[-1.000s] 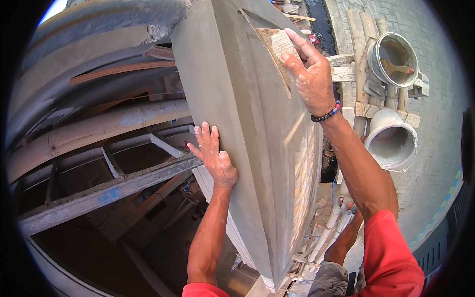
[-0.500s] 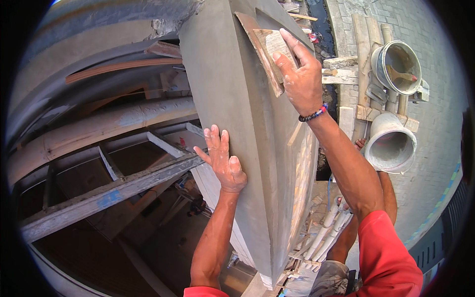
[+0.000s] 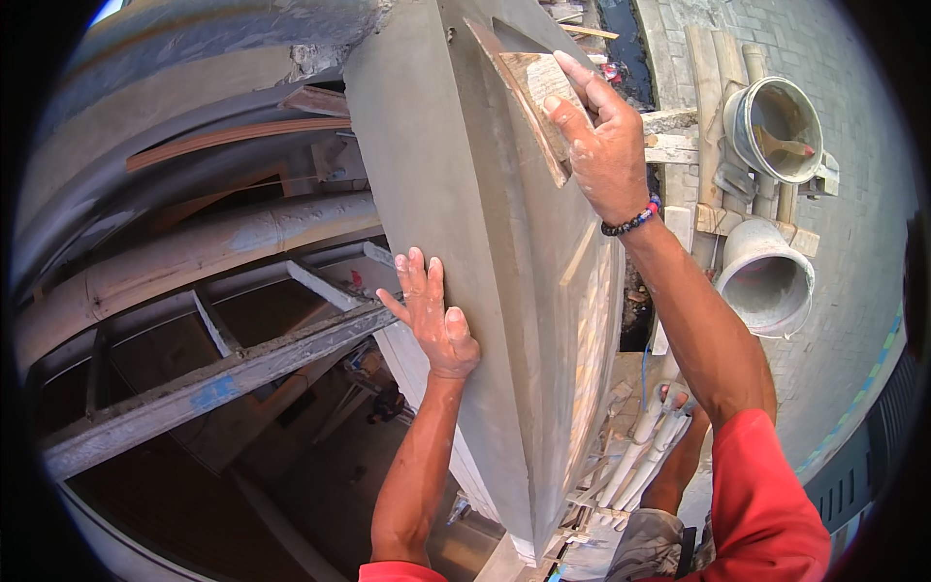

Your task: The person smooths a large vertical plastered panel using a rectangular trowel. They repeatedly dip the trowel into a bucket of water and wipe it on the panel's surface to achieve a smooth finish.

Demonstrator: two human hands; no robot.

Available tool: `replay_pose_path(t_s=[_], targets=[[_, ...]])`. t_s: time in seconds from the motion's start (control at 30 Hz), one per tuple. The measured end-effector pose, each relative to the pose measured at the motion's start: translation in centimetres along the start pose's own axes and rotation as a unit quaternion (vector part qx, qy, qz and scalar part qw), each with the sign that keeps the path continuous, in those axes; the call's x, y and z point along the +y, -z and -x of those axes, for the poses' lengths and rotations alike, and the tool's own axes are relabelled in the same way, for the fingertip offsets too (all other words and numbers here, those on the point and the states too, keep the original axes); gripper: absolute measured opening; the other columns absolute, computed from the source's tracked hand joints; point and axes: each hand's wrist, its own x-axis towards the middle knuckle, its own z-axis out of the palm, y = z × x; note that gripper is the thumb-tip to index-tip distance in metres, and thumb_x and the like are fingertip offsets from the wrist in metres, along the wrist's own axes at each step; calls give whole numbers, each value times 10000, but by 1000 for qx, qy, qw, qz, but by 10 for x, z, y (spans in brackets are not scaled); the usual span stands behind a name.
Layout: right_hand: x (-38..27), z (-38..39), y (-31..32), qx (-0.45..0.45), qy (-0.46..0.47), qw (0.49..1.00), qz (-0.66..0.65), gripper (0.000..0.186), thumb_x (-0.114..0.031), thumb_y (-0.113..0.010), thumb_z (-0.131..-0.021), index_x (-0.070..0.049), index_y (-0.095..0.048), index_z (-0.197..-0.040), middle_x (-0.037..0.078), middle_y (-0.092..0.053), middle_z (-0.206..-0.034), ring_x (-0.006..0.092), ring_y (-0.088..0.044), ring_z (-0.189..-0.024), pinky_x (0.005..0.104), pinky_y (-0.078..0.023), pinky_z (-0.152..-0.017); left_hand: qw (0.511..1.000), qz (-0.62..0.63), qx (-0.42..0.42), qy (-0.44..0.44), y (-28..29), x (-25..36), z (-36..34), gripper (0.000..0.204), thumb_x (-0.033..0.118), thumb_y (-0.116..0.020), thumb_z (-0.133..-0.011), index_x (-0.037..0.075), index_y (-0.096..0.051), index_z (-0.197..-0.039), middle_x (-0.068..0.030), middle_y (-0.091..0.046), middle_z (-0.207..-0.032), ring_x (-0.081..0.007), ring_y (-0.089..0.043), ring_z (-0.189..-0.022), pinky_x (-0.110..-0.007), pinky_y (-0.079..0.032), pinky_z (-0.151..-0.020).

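Note:
A grey, freshly plastered column [image 3: 441,194] runs from the top of the view down to the lower middle. My left hand [image 3: 436,320] lies on its left face with fingers stretched out, holding nothing. On the column's right side, near the top, my right hand [image 3: 606,136] grips a wooden plaster float [image 3: 533,92] by its block handle. The float's thin board is tilted, with its face toward the plaster. Whitish dust covers the fingertips of both hands. My palm and wrist hide part of the float's right side.
At the right, a bucket [image 3: 734,126] with a brush [image 3: 784,145] in it and another whitish bucket [image 3: 752,303] rest by wooden planks [image 3: 706,126]. A beam frame [image 3: 213,388] spans the left over a dark drop. Bamboo poles [image 3: 640,451] stand below right.
My right hand and the float have shifted slightly right, and the float has turned more edge-on. My left hand stays flat on the column. The other hand near the whitish bucket is out of sight.

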Motion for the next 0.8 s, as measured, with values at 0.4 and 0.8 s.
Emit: replay_pose_path(t_s=[0.4, 0.8], targets=[[-2, 19, -9, -13, 19, 997, 71, 457, -125, -657, -846, 17, -613, -1278, 223, -664, -1203, 289, -654, -1119, 350, -484, -977, 1000, 0, 1, -4, 0, 0, -1, 624, 425, -275, -997, 34, -454, -1449, -169, -350, -1565, -340, -212, -1495, -555, 85, -1168], [0, -21, 1, 0, -26, 997, -70, 461, -129, -650, -888, 62, -576, -1301, 175, -669, -1175, 182, -636, -1069, 298, -480, -957, 1000, -1, 0, 1, -1, 0, 0, 612, 395, -300, -980, 34, -456, -1449, -167, -350, -1566, -341, -216, -1494, -552, 80, -1172]])
